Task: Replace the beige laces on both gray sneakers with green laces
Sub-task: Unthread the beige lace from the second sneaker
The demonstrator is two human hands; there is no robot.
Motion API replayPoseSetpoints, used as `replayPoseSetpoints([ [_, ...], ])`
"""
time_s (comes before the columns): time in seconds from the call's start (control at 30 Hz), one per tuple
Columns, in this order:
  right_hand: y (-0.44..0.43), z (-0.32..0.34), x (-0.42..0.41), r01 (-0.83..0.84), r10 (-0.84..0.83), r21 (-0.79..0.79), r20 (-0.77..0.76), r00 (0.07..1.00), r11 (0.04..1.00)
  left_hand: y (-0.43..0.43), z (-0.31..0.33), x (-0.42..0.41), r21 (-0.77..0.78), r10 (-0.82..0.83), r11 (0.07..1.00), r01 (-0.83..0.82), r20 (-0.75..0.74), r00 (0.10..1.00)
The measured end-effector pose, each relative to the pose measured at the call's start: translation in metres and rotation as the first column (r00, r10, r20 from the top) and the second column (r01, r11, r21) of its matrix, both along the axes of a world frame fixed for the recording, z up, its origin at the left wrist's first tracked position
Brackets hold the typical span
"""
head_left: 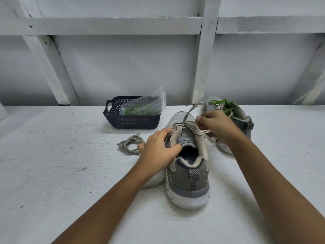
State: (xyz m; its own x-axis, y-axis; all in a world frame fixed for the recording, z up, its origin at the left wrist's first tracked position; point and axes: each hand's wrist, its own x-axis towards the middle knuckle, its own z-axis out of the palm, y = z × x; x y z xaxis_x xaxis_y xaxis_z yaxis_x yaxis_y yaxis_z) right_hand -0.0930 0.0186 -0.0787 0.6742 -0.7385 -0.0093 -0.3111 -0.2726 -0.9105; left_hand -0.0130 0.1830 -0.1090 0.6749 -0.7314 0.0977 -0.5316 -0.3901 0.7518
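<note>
A gray sneaker [189, 176] stands in the middle with its heel toward me and a beige lace [190, 110] still threaded through it. My left hand [159, 148] grips its left side at the collar. My right hand [215, 125] pinches the beige lace over the eyelets; one loose end rises toward the back. Behind my right hand lies the second gray sneaker [241, 115], which carries a green lace [222, 103]. A loose beige lace [129, 144] sits coiled on the white table [52, 155], left of my left hand.
A dark perforated basket [131, 120] stands at the back, left of the shoes. In it is a clear plastic bag [149, 104] holding green laces [137, 111]. A white wall with painted beams runs along the far table edge.
</note>
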Motion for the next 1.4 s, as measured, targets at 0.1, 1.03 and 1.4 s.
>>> replayPoseSetpoints([
  [0.1, -0.008, 0.01, -0.006, -0.022, -0.131, 0.43, 0.322, 0.938, 0.902, 0.0, 0.001, 0.0, -0.003, -0.003, 1.0, 0.003, -0.015, 1.0],
  [1.03, -0.011, 0.013, -0.01, -0.222, -0.056, 0.621, 0.396, 0.917, 0.752, 0.002, 0.001, -0.002, -0.024, 0.003, 1.0, -0.005, -0.08, 0.997],
  [1.4, 0.002, -0.014, 0.01, 0.044, -0.044, -0.156, 0.005, 0.999, 0.987, 0.002, 0.001, -0.002, -0.03, -0.004, 1.0, 0.001, -0.083, 0.997],
])
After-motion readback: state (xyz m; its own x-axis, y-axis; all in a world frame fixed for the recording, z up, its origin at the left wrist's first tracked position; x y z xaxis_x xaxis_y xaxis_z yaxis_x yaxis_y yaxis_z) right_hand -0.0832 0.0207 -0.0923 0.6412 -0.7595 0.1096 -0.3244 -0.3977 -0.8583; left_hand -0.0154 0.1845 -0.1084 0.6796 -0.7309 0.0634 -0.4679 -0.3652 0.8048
